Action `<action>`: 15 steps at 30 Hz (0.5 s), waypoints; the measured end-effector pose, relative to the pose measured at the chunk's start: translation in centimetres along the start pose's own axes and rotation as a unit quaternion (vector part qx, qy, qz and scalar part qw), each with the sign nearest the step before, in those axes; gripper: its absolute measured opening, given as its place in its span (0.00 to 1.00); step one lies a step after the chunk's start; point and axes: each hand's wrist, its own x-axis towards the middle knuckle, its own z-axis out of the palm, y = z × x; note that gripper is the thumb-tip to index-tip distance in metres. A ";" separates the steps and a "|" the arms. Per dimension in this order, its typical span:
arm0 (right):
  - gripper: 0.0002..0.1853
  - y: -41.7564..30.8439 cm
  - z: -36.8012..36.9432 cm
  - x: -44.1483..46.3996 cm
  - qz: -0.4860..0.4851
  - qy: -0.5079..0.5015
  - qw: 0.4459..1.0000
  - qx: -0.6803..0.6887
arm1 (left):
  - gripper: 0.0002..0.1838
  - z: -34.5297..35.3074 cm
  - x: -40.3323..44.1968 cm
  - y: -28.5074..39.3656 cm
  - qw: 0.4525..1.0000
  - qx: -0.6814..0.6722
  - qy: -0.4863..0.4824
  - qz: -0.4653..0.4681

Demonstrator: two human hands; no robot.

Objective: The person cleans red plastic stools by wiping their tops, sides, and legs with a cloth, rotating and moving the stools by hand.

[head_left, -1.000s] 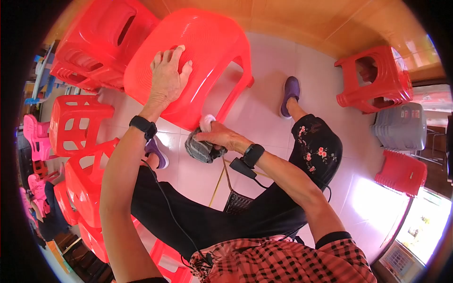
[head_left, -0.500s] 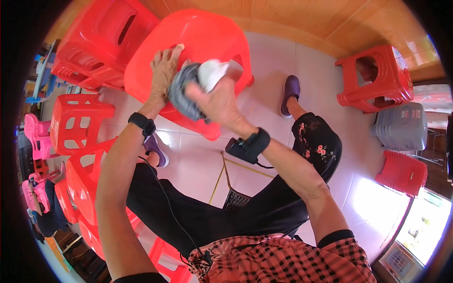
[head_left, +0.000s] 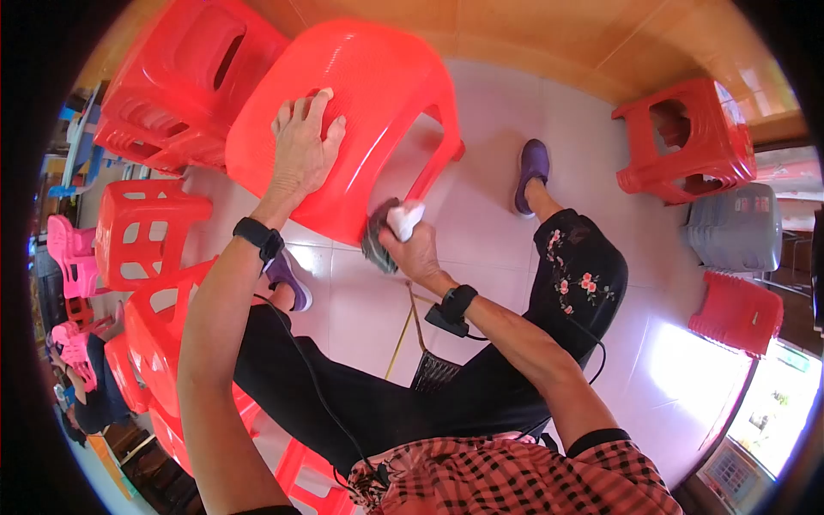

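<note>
A red plastic stool [head_left: 378, 86] stands tilted in front of me, its seat facing up toward me. My left hand [head_left: 305, 142] lies on the seat with its fingers spread. My right hand [head_left: 418, 255] is closed around a grey cloth [head_left: 378, 236], and a white wad [head_left: 403, 220] shows at the top of the grip. The cloth is at the stool's lower near edge, beside a leg. Whether it touches the leg I cannot tell. The fingers under the cloth are hidden.
Stacked red stools [head_left: 189, 69] stand close at the left, with more red stools [head_left: 154, 232] below them. At the right are another red stack [head_left: 687, 137], grey stools [head_left: 738, 227] and a red stack [head_left: 736, 313]. A dark woven basket [head_left: 435, 373] sits between my legs.
My right hand has moved down with the cloth, from the seat to the stool's near edge. The stool has turned a little, showing more of its side. My left hand stays on the seat.
</note>
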 end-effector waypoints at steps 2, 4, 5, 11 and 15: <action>0.08 -5.0 -1.0 2.8 -0.050 0.053 0.997 0.011 | 0.24 0.1 -0.2 -0.3 1.000 0.004 0.003 0.004; 0.07 -9.2 -1.6 5.6 -0.103 0.101 0.989 0.017 | 0.24 0.1 -0.3 -0.4 1.000 0.000 0.009 0.008; 0.06 -10.3 -1.8 6.7 -0.117 0.126 0.985 0.028 | 0.23 0.1 -0.3 -0.3 1.000 -0.003 0.010 0.011; 0.06 -10.2 -1.1 8.4 -0.162 0.118 0.979 -0.038 | 0.23 0.2 -0.2 -0.4 1.000 -0.008 0.014 0.016; 0.11 -8.8 -0.6 4.4 -0.174 0.067 0.981 -0.062 | 0.22 0.1 -0.1 -0.1 0.999 0.018 0.023 0.020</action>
